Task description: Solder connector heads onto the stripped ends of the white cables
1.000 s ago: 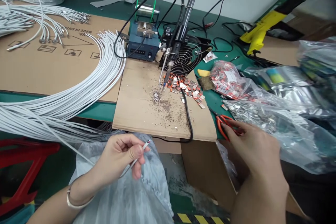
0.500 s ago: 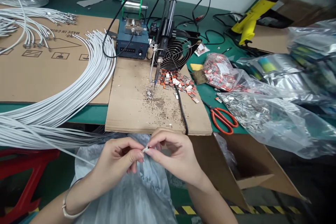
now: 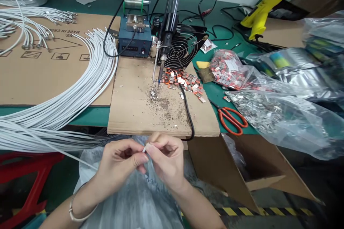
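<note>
My left hand [image 3: 120, 162] pinches a white cable [image 3: 144, 149] close to its end, just past the near edge of the cardboard mat [image 3: 131, 114]. Thumb and fingers of my right hand [image 3: 165, 157] are closed on the tip of the same cable, hiding most of it. The cable trails off to the left behind my left wrist. Beyond my hands a soldering iron [image 3: 168, 39] is clamped tip down over the mat, with solder crumbs below it. A heap of small metal USB connectors with orange parts [image 3: 185, 80] lies right of the tip.
A large bundle of white cables [image 3: 88, 75] curves along the left. A blue solder feeder [image 3: 134, 43] and a fan [image 3: 177, 52] stand behind the mat. Red-handled scissors [image 3: 232, 120] and bags of metal parts [image 3: 255, 109] lie right, above an open carton [image 3: 258, 164].
My right hand has shifted left and turned, its fingers closing over the cable tip. The left hand stays nearly in place. The view has shifted slightly.
</note>
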`<state>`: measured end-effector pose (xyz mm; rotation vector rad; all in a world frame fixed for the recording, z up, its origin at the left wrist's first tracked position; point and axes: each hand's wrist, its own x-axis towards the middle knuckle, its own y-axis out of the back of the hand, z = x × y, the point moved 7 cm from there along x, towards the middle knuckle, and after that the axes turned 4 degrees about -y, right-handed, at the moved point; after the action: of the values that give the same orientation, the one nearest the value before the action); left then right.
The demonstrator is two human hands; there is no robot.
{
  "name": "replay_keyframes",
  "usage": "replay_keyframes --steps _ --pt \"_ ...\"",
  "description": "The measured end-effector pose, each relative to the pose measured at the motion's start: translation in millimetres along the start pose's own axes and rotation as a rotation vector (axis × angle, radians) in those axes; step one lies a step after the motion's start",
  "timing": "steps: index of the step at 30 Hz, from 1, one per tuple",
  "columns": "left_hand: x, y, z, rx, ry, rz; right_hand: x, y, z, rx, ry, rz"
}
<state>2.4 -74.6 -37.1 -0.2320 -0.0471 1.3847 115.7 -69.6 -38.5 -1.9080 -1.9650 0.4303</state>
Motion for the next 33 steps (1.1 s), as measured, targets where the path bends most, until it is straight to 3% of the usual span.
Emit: replay_keyframes --steps 3,8,13,18,23,29,31,33 --pt "1.5 3.7 -5.1 -0.083 0.085 0.0 1.4 -0.1 2.0 -0.041 -0.11 -0.055" --pt "-3.2 2.8 -13.9 -0.178 0.25 -0.165 7.8 -2.0 -5.7 -0.35 -0.344 -0.343" --pt "-10.3 -2.4 -17.9 -0.149 0.338 -0.332 11.2 -11.7 -19.9 -0.645 -0.311 -0.526" --pt "-13.1 -5.6 -20.5 -0.159 0.399 -0.409 11.5 -17.0 -31.5 -0.711 -0.214 -0.616" --pt "-10.8 -11.4 -23.7 -0.321 0.369 -0.445 10.7 -18.0 -26.2 -0.371 -0.104 -0.466" --pt "-9.1 -16.6 -26.4 -0.461 0.334 -0.405 9.9 -7.4 -6.4 0.096 -0.102 -0.268" --pt "-10.0 -15.7 -23.7 -0.48 0.33 -0.382 13.2 1.2 -11.4 0.126 -0.054 -0.204" --pt "-11.3 -13.8 -21.2 -0.495 0.338 -0.36 15.9 3.1 -19.1 0.013 -0.018 -0.208"
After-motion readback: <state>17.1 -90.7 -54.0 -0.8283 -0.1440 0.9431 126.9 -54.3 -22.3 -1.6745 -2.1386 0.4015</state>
